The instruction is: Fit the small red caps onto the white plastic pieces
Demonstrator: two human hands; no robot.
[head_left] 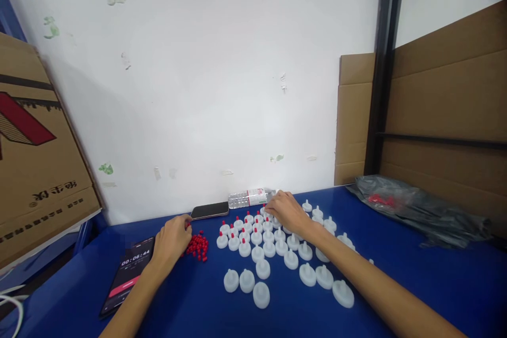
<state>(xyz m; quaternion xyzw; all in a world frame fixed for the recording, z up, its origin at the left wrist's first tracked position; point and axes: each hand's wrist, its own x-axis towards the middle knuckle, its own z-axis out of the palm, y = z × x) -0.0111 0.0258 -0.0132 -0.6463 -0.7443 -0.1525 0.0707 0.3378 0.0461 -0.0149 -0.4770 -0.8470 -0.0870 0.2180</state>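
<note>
Pinched fingers of my left hand hold a small red cap at the back left edge of a loose pile of red caps. Toward the back of the table, my right hand reaches down among many white nozzle lids, its fingertips closed together beside a lid near the bottle. What those fingertips grip is hidden. Several lids on the left side of the group wear red caps on their spouts, such as the red-tipped lid. Bare white spouts show on the front and right lids.
A clear plastic bottle lies against the wall, beside a dark phone. Another phone showing a timer lies left of my left forearm. A grey plastic bag rests at right; cardboard stands at left.
</note>
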